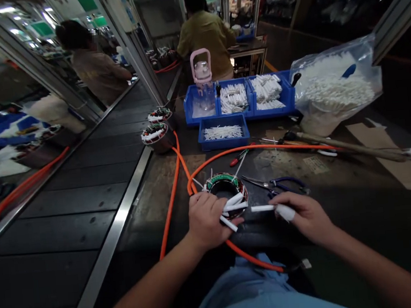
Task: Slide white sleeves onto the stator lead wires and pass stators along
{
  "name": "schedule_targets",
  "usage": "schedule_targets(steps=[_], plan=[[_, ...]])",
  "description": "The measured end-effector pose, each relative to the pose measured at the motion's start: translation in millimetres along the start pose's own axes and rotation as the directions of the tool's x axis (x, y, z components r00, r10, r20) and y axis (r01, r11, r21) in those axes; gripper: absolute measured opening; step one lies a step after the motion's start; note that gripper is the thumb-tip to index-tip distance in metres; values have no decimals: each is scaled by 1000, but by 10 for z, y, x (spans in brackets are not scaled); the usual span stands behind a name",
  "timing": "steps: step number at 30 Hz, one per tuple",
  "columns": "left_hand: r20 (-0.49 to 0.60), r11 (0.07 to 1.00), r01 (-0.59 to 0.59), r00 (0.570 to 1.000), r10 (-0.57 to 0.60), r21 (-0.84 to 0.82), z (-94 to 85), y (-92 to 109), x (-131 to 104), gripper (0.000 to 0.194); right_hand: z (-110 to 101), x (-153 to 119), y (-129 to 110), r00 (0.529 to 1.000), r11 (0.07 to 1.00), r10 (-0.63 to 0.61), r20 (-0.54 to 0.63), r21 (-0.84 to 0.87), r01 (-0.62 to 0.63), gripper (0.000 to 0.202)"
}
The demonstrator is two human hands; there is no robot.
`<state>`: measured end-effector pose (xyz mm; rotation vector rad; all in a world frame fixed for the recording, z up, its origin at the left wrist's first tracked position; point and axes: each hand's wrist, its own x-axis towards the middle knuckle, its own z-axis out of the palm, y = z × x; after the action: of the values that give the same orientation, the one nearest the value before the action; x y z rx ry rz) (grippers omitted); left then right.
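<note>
A motor stator (243, 187), a ring with green lining and copper windings, lies on the bench before me. My left hand (207, 221) is closed at its near left side, with several white tubes (236, 207) fanning out from under the fingers. How far those fingers also grip the stator is hidden. Just right of the ring, my right hand (306, 214) pinches one white tube (262, 208), its tip pointing left toward the stator. White wrapping (285, 212) covers part of a digit on that hand. Pale ties stick up from the ring's far side.
Blue bins (275, 104) of white tubes, a small blue tray (224, 143) and a plastic bag (336, 85) stand behind. Pliers (289, 181) and orange cord (172, 209) lie around the stator. More stators (156, 138) sit beside the conveyor (69, 204). Two people (205, 41) work beyond.
</note>
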<state>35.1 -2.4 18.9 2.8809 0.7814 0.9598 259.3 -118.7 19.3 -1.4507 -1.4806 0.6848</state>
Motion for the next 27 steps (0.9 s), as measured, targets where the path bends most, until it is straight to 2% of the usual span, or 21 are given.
schedule_targets(steps=[5, 9, 11, 15, 18, 20, 24, 27], plan=[[25, 1000, 29, 999, -29, 3, -21, 27, -9, 41, 122, 4, -46, 993, 994, -90, -73, -63, 85, 13], [28, 999, 25, 999, -26, 21, -22, 30, -20, 42, 96, 118, -109, 985, 984, -164, -50, -79, 159, 13], [30, 999, 23, 999, -24, 28, -24, 32, -23, 43, 66, 187, -128, 994, 992, -112, -11, -67, 111, 14], [46, 999, 24, 999, -25, 32, -32, 33, -25, 45, 32, 325, -139, 986, 992, 110, 124, 53, -117, 18], [50, 999, 23, 998, -25, 32, -29, 26, -25, 46, 46, 346, -136, 974, 966, 185, 127, 160, -204, 20], [47, 999, 23, 999, -24, 25, -21, 20, -27, 46, 64, 304, -130, 982, 969, 169, 83, 170, -181, 20], [38, 1000, 23, 999, -24, 15, -2, 10, -31, 42, 90, 168, -108, 999, 997, 32, -22, 70, -30, 14], [29, 1000, 19, 999, -20, 13, 7, 0, -34, 40, 95, 116, -82, 999, 997, -36, -26, 61, 37, 11]])
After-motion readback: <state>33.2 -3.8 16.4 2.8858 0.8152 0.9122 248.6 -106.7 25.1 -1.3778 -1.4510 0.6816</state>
